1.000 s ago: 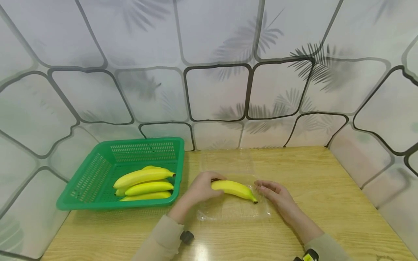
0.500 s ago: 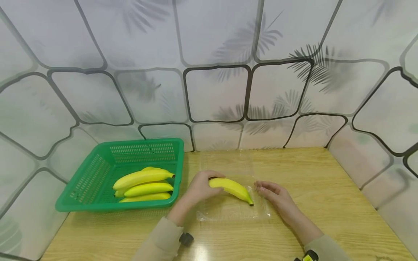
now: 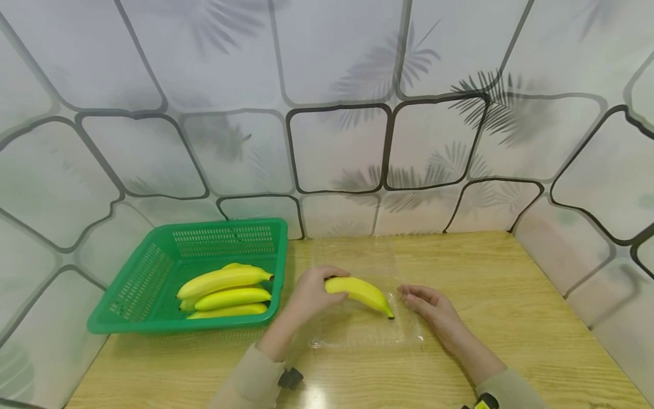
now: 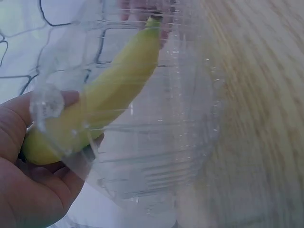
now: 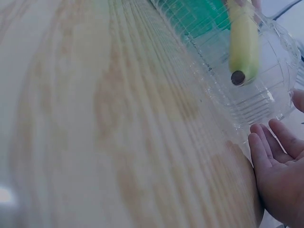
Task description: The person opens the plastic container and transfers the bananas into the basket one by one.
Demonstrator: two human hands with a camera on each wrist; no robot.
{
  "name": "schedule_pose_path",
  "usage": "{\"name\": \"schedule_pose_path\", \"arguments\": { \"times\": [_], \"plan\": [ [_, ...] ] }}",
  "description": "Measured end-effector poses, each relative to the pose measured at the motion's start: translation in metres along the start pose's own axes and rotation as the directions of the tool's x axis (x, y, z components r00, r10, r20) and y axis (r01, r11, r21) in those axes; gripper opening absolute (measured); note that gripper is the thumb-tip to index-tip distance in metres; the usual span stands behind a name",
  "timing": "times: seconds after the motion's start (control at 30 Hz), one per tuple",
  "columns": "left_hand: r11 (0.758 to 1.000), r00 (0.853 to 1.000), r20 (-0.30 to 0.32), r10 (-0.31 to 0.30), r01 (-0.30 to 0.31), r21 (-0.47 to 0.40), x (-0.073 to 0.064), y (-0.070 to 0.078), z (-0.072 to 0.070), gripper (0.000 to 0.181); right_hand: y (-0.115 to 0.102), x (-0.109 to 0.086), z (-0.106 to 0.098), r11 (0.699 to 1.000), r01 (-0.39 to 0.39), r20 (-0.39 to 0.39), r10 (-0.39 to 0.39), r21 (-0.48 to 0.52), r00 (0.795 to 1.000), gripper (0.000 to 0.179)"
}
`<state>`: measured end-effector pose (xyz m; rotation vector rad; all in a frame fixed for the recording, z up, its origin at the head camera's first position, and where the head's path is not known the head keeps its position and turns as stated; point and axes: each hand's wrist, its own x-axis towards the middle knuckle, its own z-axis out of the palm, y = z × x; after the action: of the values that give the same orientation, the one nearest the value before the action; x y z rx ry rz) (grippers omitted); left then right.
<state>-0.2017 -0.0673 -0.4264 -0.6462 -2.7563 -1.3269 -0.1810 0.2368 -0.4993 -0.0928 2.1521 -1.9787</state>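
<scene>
My left hand [image 3: 310,292] grips the left end of a yellow banana [image 3: 364,294], thumb in front and fingers behind. The banana's greenish stem end points right and toward me. It is held inside a clear plastic clamshell box [image 3: 357,342], whose lid [image 3: 352,253] lies folded back toward the wall. Through the box's side, the left wrist view shows the banana [image 4: 111,90] slanting up from the palm. My right hand [image 3: 440,313] is at the box's right side, its fingers [image 5: 266,142] loosely extended beside the clear wall and holding nothing.
On the left stands a green plastic basket [image 3: 189,326] with several bananas [image 3: 225,279] piled in it. The wooden table [image 3: 485,272] meets a patterned wall covering [image 3: 337,147] at the back and sides.
My left hand has shifted slightly left with the banana, and the stem end has swung left and a little toward me. The right hand stays at the box's side.
</scene>
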Motion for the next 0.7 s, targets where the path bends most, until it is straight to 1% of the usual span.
{"name": "schedule_pose_path", "arguments": {
  "times": [0.17, 0.37, 0.53, 0.7],
  "plan": [
    [1.000, 1.000, -0.012, 0.018, -0.018, -0.008, -0.004, 0.006, -0.006, 0.036, 0.001, -0.001, -0.001, 1.000, 0.008, 0.012, -0.008, -0.003, 1.000, 0.058],
    [0.998, 0.997, -0.047, 0.056, -0.056, 0.003, -0.008, 0.013, -0.015, 0.036, 0.001, 0.001, 0.000, 1.000, 0.000, -0.003, 0.000, -0.006, 1.000, 0.058],
    [0.999, 0.995, -0.088, 0.043, -0.043, 0.005, -0.012, 0.016, -0.024, 0.037, 0.001, 0.001, 0.000, 1.000, 0.000, -0.017, 0.000, -0.019, 1.000, 0.057],
    [0.999, 0.991, -0.126, 0.034, -0.030, 0.039, -0.014, 0.017, -0.032, 0.037, 0.001, 0.001, 0.001, 1.000, -0.003, -0.024, 0.002, -0.020, 1.000, 0.056]
  ]
}}
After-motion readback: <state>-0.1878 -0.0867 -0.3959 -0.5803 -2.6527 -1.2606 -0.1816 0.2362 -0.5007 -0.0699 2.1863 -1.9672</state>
